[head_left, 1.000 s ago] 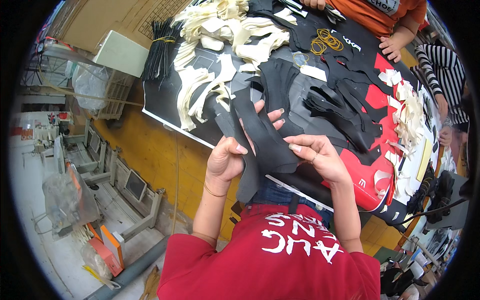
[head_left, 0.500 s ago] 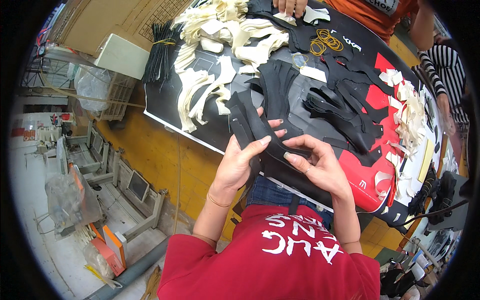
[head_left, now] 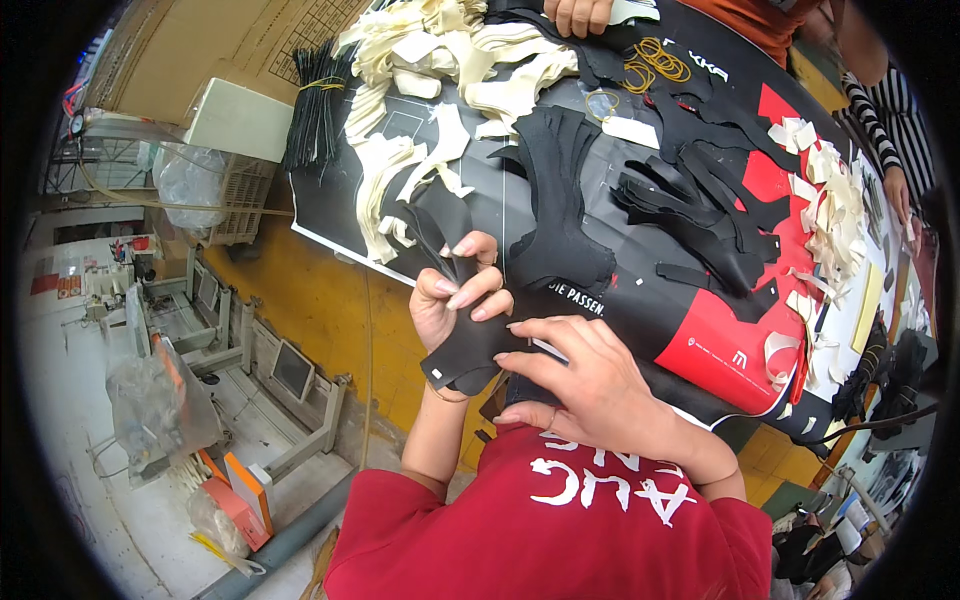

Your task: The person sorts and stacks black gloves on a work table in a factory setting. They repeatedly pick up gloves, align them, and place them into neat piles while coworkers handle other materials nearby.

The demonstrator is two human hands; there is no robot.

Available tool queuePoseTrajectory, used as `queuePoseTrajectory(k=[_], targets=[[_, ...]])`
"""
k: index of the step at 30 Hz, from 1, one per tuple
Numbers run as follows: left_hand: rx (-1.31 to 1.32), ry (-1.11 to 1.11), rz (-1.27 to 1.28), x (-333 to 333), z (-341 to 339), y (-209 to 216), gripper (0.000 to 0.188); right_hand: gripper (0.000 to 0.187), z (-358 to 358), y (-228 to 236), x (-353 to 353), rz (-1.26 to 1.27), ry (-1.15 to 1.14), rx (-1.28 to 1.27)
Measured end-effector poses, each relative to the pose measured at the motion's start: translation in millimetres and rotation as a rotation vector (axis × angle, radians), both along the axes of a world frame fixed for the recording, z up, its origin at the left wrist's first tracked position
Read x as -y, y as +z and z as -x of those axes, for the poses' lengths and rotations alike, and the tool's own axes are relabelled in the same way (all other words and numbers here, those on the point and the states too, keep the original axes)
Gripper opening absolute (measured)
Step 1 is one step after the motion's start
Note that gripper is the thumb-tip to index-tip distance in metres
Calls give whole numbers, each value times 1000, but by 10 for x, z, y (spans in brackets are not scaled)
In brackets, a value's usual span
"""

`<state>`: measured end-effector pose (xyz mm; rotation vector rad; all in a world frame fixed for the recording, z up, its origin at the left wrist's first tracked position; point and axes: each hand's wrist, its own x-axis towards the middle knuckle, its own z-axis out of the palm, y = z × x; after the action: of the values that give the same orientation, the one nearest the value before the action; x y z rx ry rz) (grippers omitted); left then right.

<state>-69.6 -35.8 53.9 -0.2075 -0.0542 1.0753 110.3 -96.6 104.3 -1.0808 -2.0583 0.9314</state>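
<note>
Head view: our left hand pinches black pieces, long axis roughly 12-to-6. Our right hand, fingers parted, sits at 4 o'clock, contact unclear.

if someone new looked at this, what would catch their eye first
Probably the dark red shirt at bottom middle, with the left hand gripping black pieces just above it. Next, the pale cream pieces heaped at the upper left of the red-and-black table cover.

There is one handheld black bunch, one tied bundle.
</note>
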Motion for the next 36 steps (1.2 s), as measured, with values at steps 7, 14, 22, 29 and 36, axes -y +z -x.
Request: queuePoseTrajectory(k=[7,14,22,29,36], targets=[[-1120,-39,-271,66,-122,216,33,58,-139,-192,-253,586,-161,-558],[-1051,-128,-109,-9,-186,190,33,59,-296,-370,-374,804,-75,-581],[-609,-256,21,-90,93,92,46,46,-460,-360,-413,733,-84,-394],[-360,-228,-5,-113,257,-107,41,42,-552,101,-703,547,-19,-367],[213,-80,348,-129,481,84,24,43,-309,490,-1176,429,-55,-565]])
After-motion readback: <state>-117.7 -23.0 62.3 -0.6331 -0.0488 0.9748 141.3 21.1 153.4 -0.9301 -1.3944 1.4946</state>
